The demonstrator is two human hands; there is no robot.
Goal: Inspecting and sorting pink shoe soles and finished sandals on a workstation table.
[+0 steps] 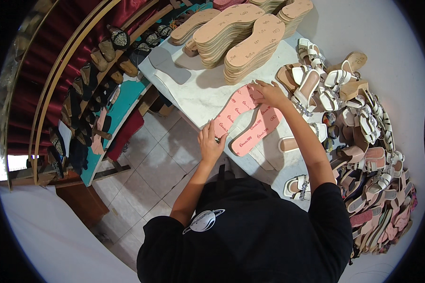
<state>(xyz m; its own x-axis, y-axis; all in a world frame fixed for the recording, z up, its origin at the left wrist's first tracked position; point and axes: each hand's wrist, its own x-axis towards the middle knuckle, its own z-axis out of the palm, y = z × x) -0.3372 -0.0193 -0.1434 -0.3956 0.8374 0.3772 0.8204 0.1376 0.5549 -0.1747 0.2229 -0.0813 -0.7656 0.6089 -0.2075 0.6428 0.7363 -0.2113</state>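
Observation:
Two pink shoe insoles with red print are in front of me. The left one, a pink insole (232, 111), is slanted at the table's left edge, between my two hands. My left hand (211, 145) is closed on its lower end, with the thumb and fingers at the edge. My right hand (271, 94) grips the upper end with bent fingers; its palm side is hidden. Beside it a second pink insole (257, 132) lies flat on the white table (193, 89), its upper part close under my right wrist.
Stacks of beige insoles (255, 42) stand at the table's far end, near a grey sole-shaped piece (170, 63). White sandals (307, 87) heap along the right, with a pile of mixed sandals (378, 203) nearer. Shelves of shoes (99, 61) stand at the left, above the tiled floor (151, 162).

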